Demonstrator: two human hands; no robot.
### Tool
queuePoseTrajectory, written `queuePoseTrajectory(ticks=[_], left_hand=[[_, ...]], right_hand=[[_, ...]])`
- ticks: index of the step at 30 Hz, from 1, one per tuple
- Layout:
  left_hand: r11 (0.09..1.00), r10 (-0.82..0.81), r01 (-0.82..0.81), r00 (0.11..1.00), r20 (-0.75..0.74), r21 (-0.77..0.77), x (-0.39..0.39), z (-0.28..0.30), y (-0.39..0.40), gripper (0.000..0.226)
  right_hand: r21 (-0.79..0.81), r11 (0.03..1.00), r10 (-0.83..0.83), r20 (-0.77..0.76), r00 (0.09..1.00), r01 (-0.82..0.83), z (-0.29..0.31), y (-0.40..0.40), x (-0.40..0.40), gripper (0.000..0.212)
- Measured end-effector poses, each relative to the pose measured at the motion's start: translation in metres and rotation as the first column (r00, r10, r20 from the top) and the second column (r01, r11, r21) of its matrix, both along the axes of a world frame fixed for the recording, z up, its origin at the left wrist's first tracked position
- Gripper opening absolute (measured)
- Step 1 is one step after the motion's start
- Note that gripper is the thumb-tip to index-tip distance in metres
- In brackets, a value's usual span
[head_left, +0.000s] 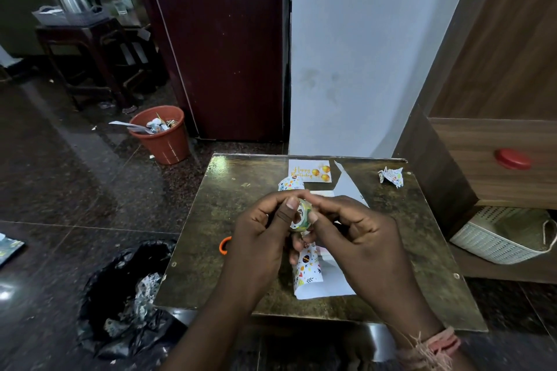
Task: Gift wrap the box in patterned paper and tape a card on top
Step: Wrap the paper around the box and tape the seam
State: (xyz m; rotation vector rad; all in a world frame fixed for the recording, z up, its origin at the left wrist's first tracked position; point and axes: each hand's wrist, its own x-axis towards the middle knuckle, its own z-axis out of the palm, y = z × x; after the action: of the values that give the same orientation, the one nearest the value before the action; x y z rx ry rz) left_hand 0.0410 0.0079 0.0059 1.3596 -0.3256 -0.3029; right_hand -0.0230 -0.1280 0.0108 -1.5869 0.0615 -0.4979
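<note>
Your hands, left [265,229] and right [355,232], both pinch the tape roll [301,215] above the surface [211,250]. The half-wrapped box [307,268] lies directly beneath them, long axis running away from you, equally near either hand.

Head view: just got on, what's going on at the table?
A person holds a small roll of patterned tape up in both hands, the left hand and right hand pinching it, seemingly to find the tape's end. Below them on the small table lies the patterned paper, partly folded; the box is hidden. The Happy Birthday card lies at the far edge, not yet taped on. An orange handle shows beside the left hand.
</note>
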Motion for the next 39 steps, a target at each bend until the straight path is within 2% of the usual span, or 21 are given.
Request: queuePoseTrajectory(ticks=[5,11,22,31,39], left_hand=[[1.0,-0.013,0.012,0.999,-0.031,-0.023,0.002,-0.001,0.002,0.02],[1.0,-0.026,0.026,0.999,-0.042,-0.005,0.003,-0.002,0.003,0.021],[0.995,-0.085,0.078,0.989,-0.118,-0.064,0.0,-0.002,0.001,0.02],[0.998,-0.04,0.03,0.983,-0.179,-0.059,0.003,-0.005,0.0,0.021],[0.997,0.006,-0.021,0.981,-0.196,-0.071,0.005,-0.006,-0.001,0.023]], right_hand=[[-0.084,0.996,-0.032,0.0,0.999,0.032,-0.003,0.0,-0.001,0.029],[-0.082,0.995,-0.053,-0.012,0.999,0.052,-0.004,0.003,-0.001,0.025],[0.043,0.998,-0.036,-0.042,0.998,0.038,0.002,0.0,-0.003,0.02],[-0.014,1.0,-0.013,-0.044,0.999,0.012,-0.007,0.002,0.0,0.017],[-0.169,0.985,-0.025,-0.005,1.0,0.024,-0.016,0.01,0.003,0.029]])
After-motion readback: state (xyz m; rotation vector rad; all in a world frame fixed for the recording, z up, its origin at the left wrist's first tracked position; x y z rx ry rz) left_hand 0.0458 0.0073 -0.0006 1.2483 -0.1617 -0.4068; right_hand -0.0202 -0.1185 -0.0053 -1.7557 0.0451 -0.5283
